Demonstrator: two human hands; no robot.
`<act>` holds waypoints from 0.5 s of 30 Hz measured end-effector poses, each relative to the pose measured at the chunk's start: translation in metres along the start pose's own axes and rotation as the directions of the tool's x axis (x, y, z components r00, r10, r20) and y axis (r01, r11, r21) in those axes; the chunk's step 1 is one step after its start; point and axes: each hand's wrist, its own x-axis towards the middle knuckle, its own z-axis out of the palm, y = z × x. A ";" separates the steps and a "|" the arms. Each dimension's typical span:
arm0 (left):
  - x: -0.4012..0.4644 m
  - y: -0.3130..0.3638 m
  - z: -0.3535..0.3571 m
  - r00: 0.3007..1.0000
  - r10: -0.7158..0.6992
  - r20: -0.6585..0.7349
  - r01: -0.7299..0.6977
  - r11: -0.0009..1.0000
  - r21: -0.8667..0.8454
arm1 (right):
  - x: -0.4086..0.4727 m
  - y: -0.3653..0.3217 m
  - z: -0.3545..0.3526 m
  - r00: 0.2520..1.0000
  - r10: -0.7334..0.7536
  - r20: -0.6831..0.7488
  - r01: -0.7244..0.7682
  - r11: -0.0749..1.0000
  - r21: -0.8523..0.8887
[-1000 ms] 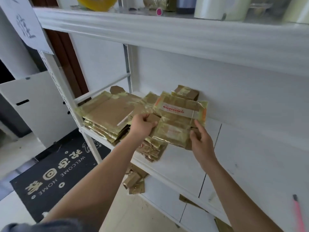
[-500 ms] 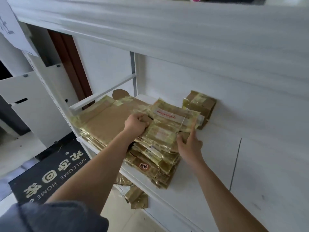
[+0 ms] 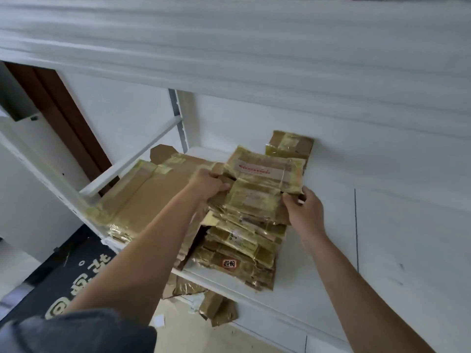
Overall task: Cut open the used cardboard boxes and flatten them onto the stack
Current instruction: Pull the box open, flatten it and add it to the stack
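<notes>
Item: flattened box [image 3: 262,189], taped brown cardboard with a white label strip, lying on top of the smaller stack [image 3: 239,248].
Location: middle of the shelf [image 3: 318,276], well back from its front edge, short of the rear wall.
Long axis: runs roughly front to rear, from the person toward the wall, label end farthest away.
Left hand [image 3: 207,184]: fingers curled round the box's left edge, gripping it.
Right hand [image 3: 303,211]: pinching the box's right near corner, thumb on top.
Key relation: box lies between the two hands, each at one side edge; neither is clearly nearer; the stack sits directly beneath.
Judged step: squaring the box onto the stack; the next move seems to need only a press down and letting go.
Risk: the stack's layers look uneven and glossy with tape, so the top sheet may slide.
Adjacent: larger stack [image 3: 142,197] at the shelf's left end, touching the smaller one.
Behind: small folded box [image 3: 290,146] against the wall.
Below: cardboard scraps [image 3: 216,309] on the floor; dark doormat [image 3: 71,278] at left.
</notes>
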 end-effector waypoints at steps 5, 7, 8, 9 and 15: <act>0.008 0.016 -0.007 0.997 0.076 -0.030 -0.078 0.991 -0.106 | 0.005 -0.009 -0.008 0.995 -0.055 -0.086 0.066 0.988 0.136; 0.014 0.009 -0.009 0.999 0.051 0.015 -0.051 0.998 -0.030 | 0.003 -0.005 -0.004 0.999 -0.009 -0.033 0.012 0.995 0.098; 0.013 0.002 -0.007 0.998 0.021 0.065 -0.024 0.998 0.052 | 0.001 0.000 -0.002 0.999 0.051 0.017 -0.052 0.997 0.060; 0.012 -0.007 -0.004 0.992 -0.018 0.121 0.004 0.993 0.114 | -0.002 0.007 0.001 0.989 0.130 0.073 -0.132 0.991 0.023; 0.019 -0.035 0.005 0.984 -0.076 0.159 0.081 0.996 -0.024 | -0.014 0.030 0.005 0.947 0.238 0.217 -0.254 0.966 0.051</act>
